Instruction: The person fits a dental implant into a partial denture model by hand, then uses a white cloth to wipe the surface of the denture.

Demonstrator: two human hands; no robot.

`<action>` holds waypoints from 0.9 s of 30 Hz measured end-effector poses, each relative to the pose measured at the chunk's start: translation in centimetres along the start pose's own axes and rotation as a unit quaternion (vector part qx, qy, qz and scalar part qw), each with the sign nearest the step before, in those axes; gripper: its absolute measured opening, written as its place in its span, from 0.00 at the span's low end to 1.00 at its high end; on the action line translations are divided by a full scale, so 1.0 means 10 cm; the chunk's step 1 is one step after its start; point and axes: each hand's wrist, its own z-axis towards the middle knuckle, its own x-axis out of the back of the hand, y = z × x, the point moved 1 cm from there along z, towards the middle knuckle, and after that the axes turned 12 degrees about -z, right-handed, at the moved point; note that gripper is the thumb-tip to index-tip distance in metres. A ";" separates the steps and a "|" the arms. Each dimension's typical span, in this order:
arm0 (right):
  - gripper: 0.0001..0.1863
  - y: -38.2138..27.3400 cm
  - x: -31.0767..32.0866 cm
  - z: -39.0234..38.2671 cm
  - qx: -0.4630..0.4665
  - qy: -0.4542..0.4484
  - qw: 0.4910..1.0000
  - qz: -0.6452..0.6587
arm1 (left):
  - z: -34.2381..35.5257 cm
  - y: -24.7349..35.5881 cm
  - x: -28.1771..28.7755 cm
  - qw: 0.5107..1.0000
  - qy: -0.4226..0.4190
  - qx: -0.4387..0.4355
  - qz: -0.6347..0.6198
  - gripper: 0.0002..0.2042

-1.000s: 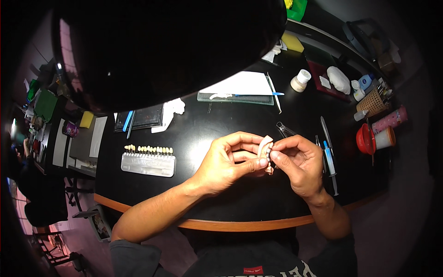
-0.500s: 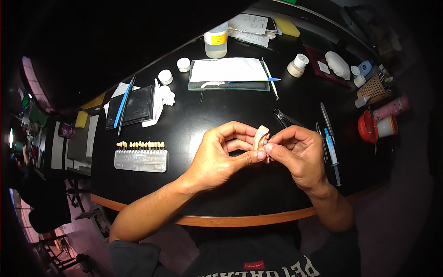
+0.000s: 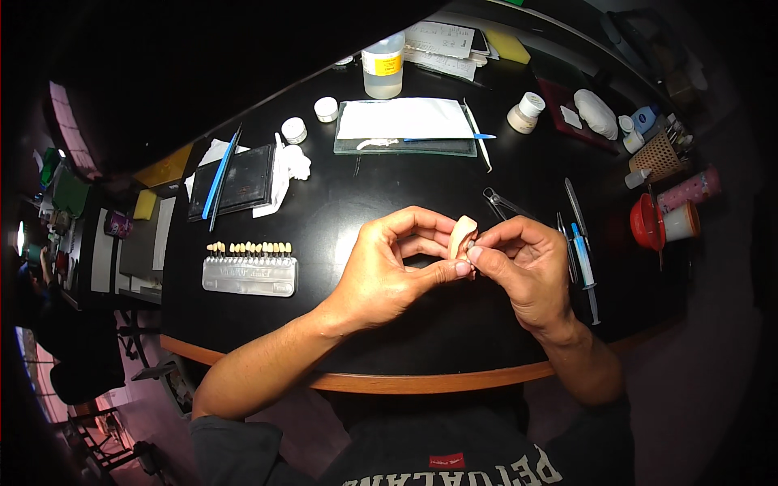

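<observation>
My left hand holds a small pinkish-beige dental model on edge between thumb and fingers, raised over the black table. From the other side, my right hand brings thumb and forefinger together against the model's inner side. A tiny pale piece shows at those fingertips; whether it is separate or part of the model I cannot tell. Left of my hands lies a tooth shade guide with a row of tooth-coloured tabs. A blue-and-clear syringe lies just right of my right hand.
Beyond my hands are a metal caliper-like tool, a glass slab with white paper, and small white jars. A bottle of clear liquid stands behind. A red bowl sits at right, a black tray at left.
The dental model has tilted slightly, and the right fingertips have shifted a little on it. Both hands keep their grip. The whole view has shifted slightly.
</observation>
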 end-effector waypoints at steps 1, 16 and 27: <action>0.03 0.00 0.01 0.00 0.006 -0.003 1.000 0.000 | -0.01 0.00 0.00 1.000 -0.004 0.002 0.004 0.19; 0.03 -0.01 0.01 0.02 0.011 -0.009 1.000 -0.007 | 0.00 -0.01 0.00 1.000 0.000 0.023 -0.007 0.19; 0.05 0.00 0.04 0.01 -0.010 -0.010 1.000 0.003 | 0.00 -0.01 0.01 1.000 0.015 0.014 -0.007 0.19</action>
